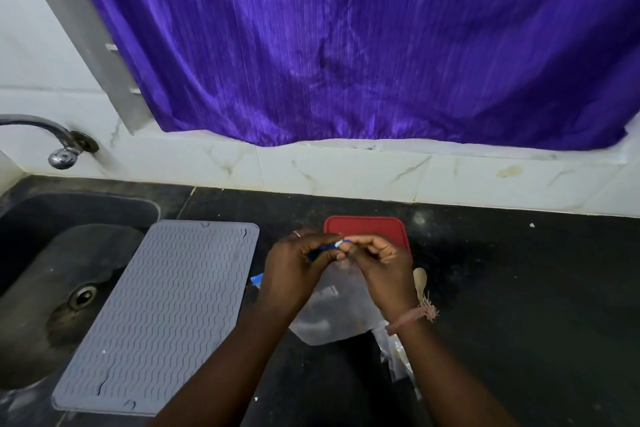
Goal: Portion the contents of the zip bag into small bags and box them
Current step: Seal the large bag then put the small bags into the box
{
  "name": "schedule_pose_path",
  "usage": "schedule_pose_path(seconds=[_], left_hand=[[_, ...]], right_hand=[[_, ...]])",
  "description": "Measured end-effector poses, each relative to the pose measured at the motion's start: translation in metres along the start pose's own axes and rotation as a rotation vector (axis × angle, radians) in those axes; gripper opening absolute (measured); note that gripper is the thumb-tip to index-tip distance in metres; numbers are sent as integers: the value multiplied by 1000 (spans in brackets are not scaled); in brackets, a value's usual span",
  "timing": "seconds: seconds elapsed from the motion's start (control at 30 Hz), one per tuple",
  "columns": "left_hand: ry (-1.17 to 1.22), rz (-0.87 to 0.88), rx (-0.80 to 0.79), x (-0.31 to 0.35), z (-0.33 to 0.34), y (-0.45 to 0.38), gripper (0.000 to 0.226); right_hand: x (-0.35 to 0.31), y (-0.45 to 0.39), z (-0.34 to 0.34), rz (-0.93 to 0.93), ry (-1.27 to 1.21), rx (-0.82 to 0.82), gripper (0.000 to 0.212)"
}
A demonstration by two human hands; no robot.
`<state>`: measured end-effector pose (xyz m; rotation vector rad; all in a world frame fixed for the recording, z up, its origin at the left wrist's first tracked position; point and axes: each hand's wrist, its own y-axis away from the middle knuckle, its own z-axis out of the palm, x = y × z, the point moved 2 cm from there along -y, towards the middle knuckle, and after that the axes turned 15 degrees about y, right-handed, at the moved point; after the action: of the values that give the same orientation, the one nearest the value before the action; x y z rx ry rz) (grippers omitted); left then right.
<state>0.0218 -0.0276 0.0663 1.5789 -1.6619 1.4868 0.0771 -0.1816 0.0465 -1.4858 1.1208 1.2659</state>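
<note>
A clear zip bag (332, 312) with a blue zip strip hangs upright between both hands over the black counter. My left hand (298, 270) pinches the blue strip at its left end. My right hand (379, 263) pinches the strip at its right end, fingers curled. Behind the hands lies a box with a red lid (367, 229), partly hidden by them. A wooden spoon (420, 282) rests on the counter just right of my right wrist. Some clear small bags (394, 350) lie crumpled under my right forearm. What the zip bag holds is too faint to tell.
A grey ribbed mat (159, 315) lies to the left, overlapping the dark sink (41, 274) with its tap (52, 139). A purple curtain (346, 45) hangs over the white tiled wall. A blue scrap (257, 278) peeks out left of my left wrist.
</note>
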Motion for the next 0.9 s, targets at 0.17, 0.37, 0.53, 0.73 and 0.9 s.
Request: schedule_pose_path(seconds=[0.17,0.37,0.53,0.73,0.9], left_hand=[[290,-250,-19,2,-7,-4,19],[330,-364,-68,1,-6,-1,20],[330,-450,-91,-6,-6,0,13],[239,-378,-113,-4,-6,-3,5],[130,-331,-180,-1,-9,-5,4]], right_hand=[[-3,-2,-3,3,-5,-105,12],[-1,-2,-2,-101,213,-184,12],[4,0,-1,-150,374,-241,13],[8,-5,1,-123,367,-123,15],[7,-5,-1,-51,329,-69,16]])
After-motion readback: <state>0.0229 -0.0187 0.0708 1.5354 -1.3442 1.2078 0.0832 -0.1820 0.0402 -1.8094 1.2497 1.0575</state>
